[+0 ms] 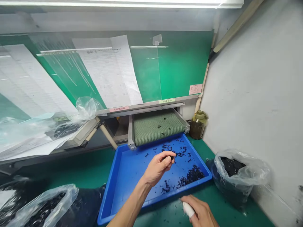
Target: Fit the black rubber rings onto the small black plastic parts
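pinching dark bits [170, 157] between thumb and fingertips, the left hand [156, 167] hangs above the blue tray [127, 176]. just off the tray's near side, the right hand [201, 209] curls over the green counter [75, 164]; its grip cannot be told. a light pinch, low over the tray, likely suits such small parts. fingers mask the held bits' heading and long axis; loose black pieces [194, 174] in the tray point every way.
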A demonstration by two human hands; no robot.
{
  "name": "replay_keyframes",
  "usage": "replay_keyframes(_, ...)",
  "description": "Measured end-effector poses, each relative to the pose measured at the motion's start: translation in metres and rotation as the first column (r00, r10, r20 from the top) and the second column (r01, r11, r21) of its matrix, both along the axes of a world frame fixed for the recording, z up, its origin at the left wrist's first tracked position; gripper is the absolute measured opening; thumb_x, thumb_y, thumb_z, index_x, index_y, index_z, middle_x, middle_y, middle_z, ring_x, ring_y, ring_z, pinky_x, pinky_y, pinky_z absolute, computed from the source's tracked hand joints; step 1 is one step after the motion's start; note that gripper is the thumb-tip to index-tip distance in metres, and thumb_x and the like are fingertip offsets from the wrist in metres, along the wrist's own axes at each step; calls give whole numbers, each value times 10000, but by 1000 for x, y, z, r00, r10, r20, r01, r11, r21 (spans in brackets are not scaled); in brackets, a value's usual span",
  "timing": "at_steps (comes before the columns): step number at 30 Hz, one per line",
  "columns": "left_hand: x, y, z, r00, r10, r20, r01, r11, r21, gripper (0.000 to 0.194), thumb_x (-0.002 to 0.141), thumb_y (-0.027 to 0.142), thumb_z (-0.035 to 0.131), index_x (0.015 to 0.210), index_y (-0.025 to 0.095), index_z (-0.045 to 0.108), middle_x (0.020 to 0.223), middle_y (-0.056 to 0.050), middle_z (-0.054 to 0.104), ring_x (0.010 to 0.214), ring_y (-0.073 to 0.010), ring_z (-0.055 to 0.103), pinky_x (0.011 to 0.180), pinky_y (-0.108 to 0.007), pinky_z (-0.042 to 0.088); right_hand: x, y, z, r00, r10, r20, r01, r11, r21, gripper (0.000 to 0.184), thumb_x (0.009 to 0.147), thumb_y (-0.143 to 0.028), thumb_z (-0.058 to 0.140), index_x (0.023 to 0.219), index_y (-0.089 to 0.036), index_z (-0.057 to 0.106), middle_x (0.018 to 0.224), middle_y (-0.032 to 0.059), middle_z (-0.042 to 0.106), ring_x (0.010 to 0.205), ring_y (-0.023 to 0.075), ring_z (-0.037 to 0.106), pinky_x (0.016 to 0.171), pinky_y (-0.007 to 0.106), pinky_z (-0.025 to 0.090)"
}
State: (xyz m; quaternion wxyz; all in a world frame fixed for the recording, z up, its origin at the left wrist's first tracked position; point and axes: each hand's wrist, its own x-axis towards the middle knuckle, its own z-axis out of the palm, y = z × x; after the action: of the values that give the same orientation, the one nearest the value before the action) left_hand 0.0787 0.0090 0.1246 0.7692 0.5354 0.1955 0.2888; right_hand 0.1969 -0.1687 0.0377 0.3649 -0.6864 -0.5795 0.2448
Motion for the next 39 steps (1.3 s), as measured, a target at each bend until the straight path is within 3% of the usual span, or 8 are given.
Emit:
replay_keyframes(3,-12,-27,1,999,-34,12,34,998,-57,337,779,401,668,987,136,675,758,-35,542,600,-73,389,530,-238,218,5,-9,17,996,1,84,-11,993,117,506,689,-44,396,1062,-251,667,1030,31,704,927,173,658,795,238,524)
replay_keyframes(8,-26,-57,6,999,-53,9,53,997,-49,292,818,357,634,1034,160,626,780,-22,545,613,-70,390,538,-231,228,2,-16,62,952,-175,253,73,926,369,336,882,-130,387,1095,-237,624,945,52,675,853,156,644,744,247,522)
replay_keyframes(11,-32,-69,10,997,-69,-19,69,997,-17,260,828,350,620,1003,159,597,785,-16,560,593,-65,365,542,-235,236,-7,-14,85,906,-201,373,8,889,458,320,898,-107,374,1105,-204,598,882,62,641,810,161,619,750,279,506)
replay_keyframes(15,-39,-78,15,996,-83,-43,84,996,9,237,833,358,608,951,155,573,748,1,548,587,-69,343,543,-239,236,-20,-8,98,851,-166,498,-103,877,469,375,849,-19,342,1084,-172,590,838,63,610,787,162,588,722,286,486)
replay_keyframes(22,-47,-78,14,994,-64,-90,70,995,68,238,838,377,590,941,166,551,777,2,550,616,-83,363,565,-241,262,-30,-4,105,710,-221,668,-123,896,427,333,876,-49,341,1039,-164,608,771,53,579,715,160,538,665,286,441)
replay_keyframes(28,-48,-73,7,989,1,-145,33,972,233,205,869,374,548,932,180,573,827,-1,552,671,-97,410,621,-246,320,-30,3,101,631,-243,737,-121,907,403,331,861,-28,355,1019,-162,614,752,47,574,680,166,501,630,296,404)
replay_keyframes(34,-42,-71,-13,990,121,-75,-105,976,189,210,871,385,540,950,191,544,798,10,502,666,-104,393,621,-245,329,-40,17,83,718,-259,646,-60,902,428,319,878,-45,337,1041,-123,600,737,47,586,680,157,556,637,269,428)
replay_keyframes(39,-26,-67,-37,961,273,-37,-263,950,170,215,867,407,533,936,203,518,845,-1,495,709,-120,426,651,-248,354,-51,35,70,894,-283,347,158,925,345,307,946,-197,319,1000,-155,618,755,44,651,635,142,599,573,239,415)
